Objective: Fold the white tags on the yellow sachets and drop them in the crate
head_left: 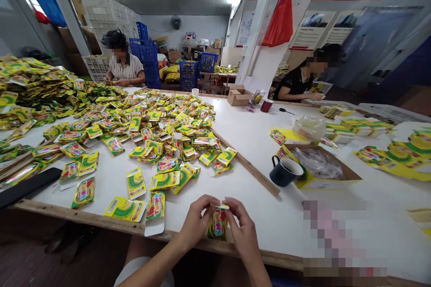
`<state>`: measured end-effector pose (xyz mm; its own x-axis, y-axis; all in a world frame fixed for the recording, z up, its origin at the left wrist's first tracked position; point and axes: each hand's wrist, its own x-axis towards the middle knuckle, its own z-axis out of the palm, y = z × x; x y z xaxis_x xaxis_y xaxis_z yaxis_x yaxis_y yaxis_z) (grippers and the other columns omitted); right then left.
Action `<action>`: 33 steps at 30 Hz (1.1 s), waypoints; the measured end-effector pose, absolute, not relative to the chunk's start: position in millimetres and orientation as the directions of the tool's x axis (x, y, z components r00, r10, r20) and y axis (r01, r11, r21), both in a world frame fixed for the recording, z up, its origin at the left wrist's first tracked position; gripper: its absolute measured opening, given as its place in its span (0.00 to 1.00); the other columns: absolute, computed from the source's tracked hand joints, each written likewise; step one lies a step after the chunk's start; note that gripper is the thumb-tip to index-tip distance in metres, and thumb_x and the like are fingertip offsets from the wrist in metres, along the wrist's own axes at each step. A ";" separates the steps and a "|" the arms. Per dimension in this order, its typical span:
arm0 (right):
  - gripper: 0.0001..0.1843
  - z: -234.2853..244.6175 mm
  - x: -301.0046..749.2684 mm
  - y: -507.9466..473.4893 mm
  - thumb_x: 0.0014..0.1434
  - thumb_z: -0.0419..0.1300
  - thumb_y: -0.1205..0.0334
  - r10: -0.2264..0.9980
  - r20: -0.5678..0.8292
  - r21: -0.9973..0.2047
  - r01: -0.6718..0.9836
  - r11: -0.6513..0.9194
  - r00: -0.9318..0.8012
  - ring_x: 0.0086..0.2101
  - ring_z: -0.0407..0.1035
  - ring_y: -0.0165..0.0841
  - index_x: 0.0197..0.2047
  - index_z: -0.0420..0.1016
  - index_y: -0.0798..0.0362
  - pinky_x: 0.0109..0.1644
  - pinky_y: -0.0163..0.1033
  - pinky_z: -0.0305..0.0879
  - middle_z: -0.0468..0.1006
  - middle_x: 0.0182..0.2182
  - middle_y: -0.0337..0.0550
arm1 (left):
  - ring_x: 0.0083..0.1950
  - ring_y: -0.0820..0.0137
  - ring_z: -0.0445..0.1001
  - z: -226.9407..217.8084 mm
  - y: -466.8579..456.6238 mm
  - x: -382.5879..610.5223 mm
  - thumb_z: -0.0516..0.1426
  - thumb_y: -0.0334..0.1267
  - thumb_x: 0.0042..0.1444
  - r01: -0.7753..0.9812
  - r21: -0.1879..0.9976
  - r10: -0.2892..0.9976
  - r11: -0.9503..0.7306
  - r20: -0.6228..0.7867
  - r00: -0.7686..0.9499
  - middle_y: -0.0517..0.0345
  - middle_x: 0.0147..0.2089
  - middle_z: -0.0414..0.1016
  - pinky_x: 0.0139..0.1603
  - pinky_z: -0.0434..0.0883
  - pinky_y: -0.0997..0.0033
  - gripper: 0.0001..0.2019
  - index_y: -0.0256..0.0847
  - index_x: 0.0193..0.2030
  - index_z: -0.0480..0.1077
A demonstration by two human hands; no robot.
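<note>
Bending over the table's near edge, both hands work at a single small printed packet, held upright just over the wooden edging. The left hand has its thumb and fingers closed on the packet's upper left corner, and the right hand pinches the opposite corner; the fingertips nearly meet at a pale flap along the top, though I can't make out from here just how it is folded. Left of the hands, near them, another packet lies with its white end flap open toward the edge. Behind that, a broad heap of yellow-and-green packets covers much of the white tabletop, rising to a taller mound at the far left. A wooden strip runs slantwise along the heap's right side, ending near a dark blue mug. Just beyond the mug sits an open yellow carton with clear plastic inside. Across the table, one person in a striped shirt sits at the left, and another in a dark top leans over at the right.
</note>
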<state>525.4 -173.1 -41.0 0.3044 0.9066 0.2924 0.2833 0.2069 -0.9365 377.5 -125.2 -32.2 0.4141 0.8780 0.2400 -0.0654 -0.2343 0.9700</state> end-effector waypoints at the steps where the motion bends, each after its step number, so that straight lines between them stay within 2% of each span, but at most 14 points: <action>1: 0.13 -39.9 525.6 -174.1 0.58 0.59 0.55 0.912 0.303 -0.928 0.304 0.216 0.278 0.42 0.74 0.40 0.44 0.76 0.50 0.47 0.43 0.72 0.79 0.41 0.47 | 0.46 0.64 0.74 -30.1 -126.0 376.5 0.55 0.38 0.59 -0.033 0.962 0.871 -0.273 0.261 0.417 0.51 0.42 0.77 0.50 0.70 0.64 0.08 0.40 0.40 0.74; 3: 0.10 -36.2 525.7 -175.5 0.58 0.60 0.55 0.918 0.317 -0.914 0.336 0.228 0.238 0.43 0.73 0.41 0.39 0.79 0.50 0.47 0.43 0.71 0.79 0.40 0.47 | 0.46 0.63 0.75 -25.4 -127.9 375.0 0.56 0.39 0.59 0.013 0.946 0.865 -0.323 0.289 0.411 0.50 0.42 0.78 0.50 0.71 0.63 0.08 0.40 0.39 0.76; 7: 0.11 -29.3 524.3 -175.7 0.58 0.60 0.54 0.909 0.322 -0.911 0.348 0.222 0.263 0.40 0.73 0.40 0.36 0.79 0.51 0.45 0.42 0.70 0.79 0.37 0.47 | 0.44 0.64 0.75 -21.2 -131.2 376.5 0.56 0.38 0.58 0.044 0.952 0.889 -0.302 0.264 0.374 0.51 0.41 0.79 0.47 0.71 0.65 0.08 0.40 0.39 0.76; 16: 0.14 -19.2 528.6 -165.9 0.58 0.60 0.50 0.919 0.283 -0.897 0.415 0.153 0.273 0.31 0.73 0.37 0.37 0.80 0.51 0.37 0.38 0.70 0.81 0.31 0.44 | 0.34 0.67 0.74 -18.6 -124.4 387.3 0.58 0.40 0.56 0.059 0.985 0.944 -0.163 0.139 0.298 0.54 0.33 0.78 0.37 0.70 0.70 0.08 0.38 0.35 0.75; 20: 0.14 -27.7 529.6 -170.6 0.59 0.59 0.51 0.924 0.270 -0.913 0.377 0.156 0.270 0.34 0.74 0.38 0.38 0.80 0.51 0.40 0.39 0.71 0.81 0.34 0.45 | 0.37 0.66 0.74 -23.1 -123.2 381.4 0.57 0.41 0.58 0.059 0.972 0.919 -0.226 0.193 0.343 0.53 0.34 0.77 0.39 0.71 0.69 0.10 0.39 0.34 0.76; 26: 0.14 -40.4 519.3 -176.2 0.58 0.59 0.51 0.931 0.239 -0.949 0.271 0.163 0.275 0.38 0.75 0.40 0.39 0.78 0.51 0.43 0.41 0.72 0.81 0.37 0.47 | 0.46 0.63 0.74 -23.2 -134.1 368.2 0.57 0.38 0.59 0.130 0.937 0.851 -0.325 0.229 0.473 0.51 0.43 0.77 0.45 0.71 0.66 0.11 0.44 0.47 0.76; 30: 0.14 -23.5 563.2 -205.6 0.53 0.60 0.47 0.881 0.276 -0.908 0.406 0.108 0.384 0.37 0.75 0.43 0.32 0.80 0.47 0.42 0.42 0.73 0.81 0.33 0.46 | 0.56 0.61 0.69 -8.5 -121.1 344.2 0.57 0.37 0.58 0.277 0.837 0.817 -0.473 0.299 0.493 0.48 0.54 0.72 0.57 0.67 0.60 0.18 0.47 0.56 0.69; 32: 0.14 -23.5 609.2 -239.4 0.46 0.64 0.44 0.851 0.273 -0.860 0.510 0.007 0.449 0.34 0.75 0.44 0.30 0.81 0.45 0.39 0.42 0.74 0.82 0.32 0.46 | 0.59 0.57 0.66 -3.7 -101.5 321.2 0.58 0.37 0.57 0.457 0.719 0.837 -0.525 0.336 0.433 0.47 0.57 0.68 0.60 0.63 0.56 0.20 0.47 0.57 0.67; 33: 0.15 -28.4 633.7 -259.2 0.42 0.66 0.43 0.846 0.253 -0.833 0.551 -0.056 0.469 0.32 0.76 0.45 0.29 0.82 0.44 0.34 0.41 0.74 0.82 0.31 0.47 | 0.60 0.55 0.64 -3.1 -89.9 308.2 0.59 0.36 0.55 0.573 0.634 0.852 -0.519 0.335 0.402 0.47 0.58 0.67 0.61 0.62 0.53 0.20 0.47 0.56 0.68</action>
<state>633.7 -259.2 -28.4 0.4693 0.8459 0.2534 0.5509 -0.0562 -0.8327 308.2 -89.9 -3.1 0.4018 0.8523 0.3347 0.5729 -0.5192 0.6343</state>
